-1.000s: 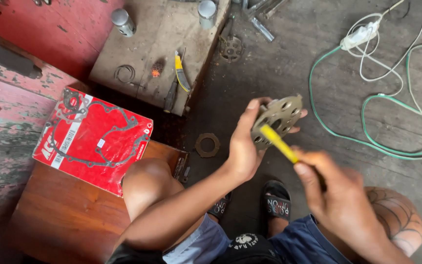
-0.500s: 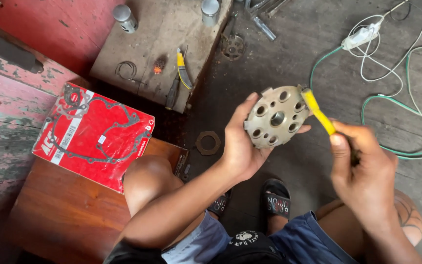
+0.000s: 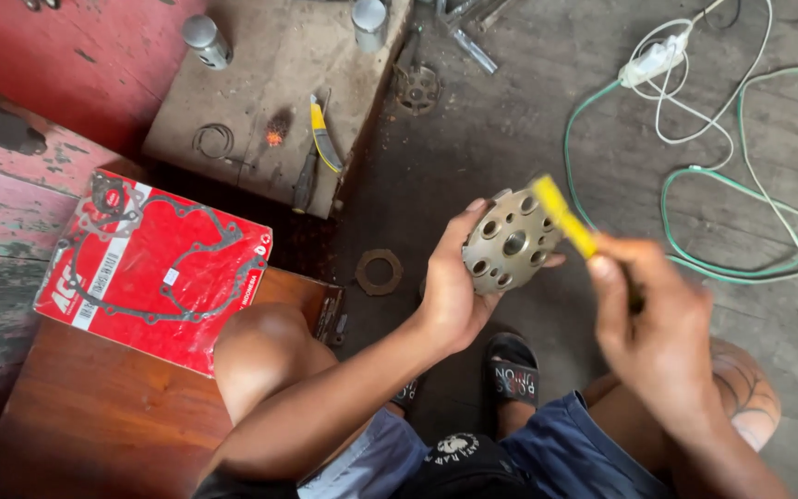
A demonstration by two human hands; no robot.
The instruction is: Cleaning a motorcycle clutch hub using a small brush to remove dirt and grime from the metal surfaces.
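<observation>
My left hand grips the round drilled metal hub out over the floor, fingers wrapped around its rim. My right hand, blurred, closes on the yellow-handled tool lying against the hub's face. If the tool skids off, I reckon it could jab my left thumb.

the right hand and its yellow tool are motion-blurred; the tool's lower end is hidden.
</observation>
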